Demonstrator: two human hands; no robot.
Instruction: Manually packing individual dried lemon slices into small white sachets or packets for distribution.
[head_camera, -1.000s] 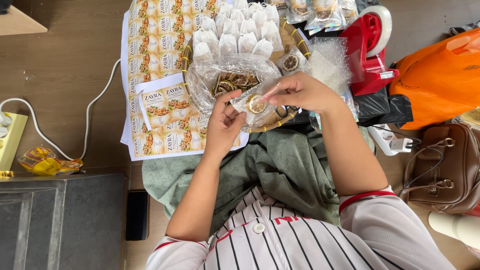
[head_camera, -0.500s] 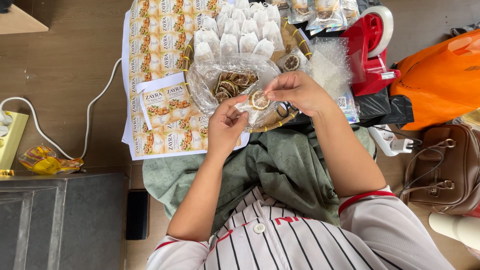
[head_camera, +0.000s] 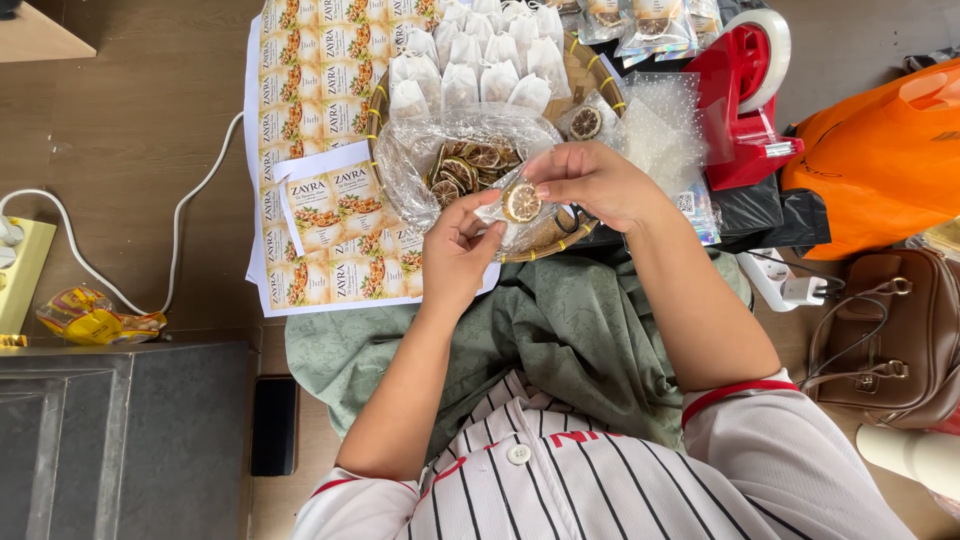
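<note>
1. Where the two hands meet, a small clear plastic pouch holding a round dried citrus slice (head_camera: 521, 203) is pinched from both sides: the right hand (head_camera: 598, 183) is closed on its upper edge at about one o'clock, and the left hand (head_camera: 458, 252) is closed on its lower edge at about seven o'clock.
2. The pouch is held just above the near rim of a round woven bamboo tray (head_camera: 590, 72), over its six o'clock edge.
3. Inside the tray, at eleven o'clock from the pouch, an open crinkled clear plastic bag of dark dried citrus slices (head_camera: 470, 165) is seen.
4. Rows of small white paper sachets (head_camera: 480, 60) are stood at the tray's twelve o'clock side.
5. At nine o'clock from the tray, sheets of printed orange-and-cream labels (head_camera: 320, 110) are spread on the brown wooden floor (head_camera: 130, 150).
6. At three o'clock, a red tape dispenser (head_camera: 745, 100) is set, with an orange plastic bag (head_camera: 880, 160) beyond it.
7. A green patterned cloth (head_camera: 560, 340) is draped over the lap at six o'clock.
</note>
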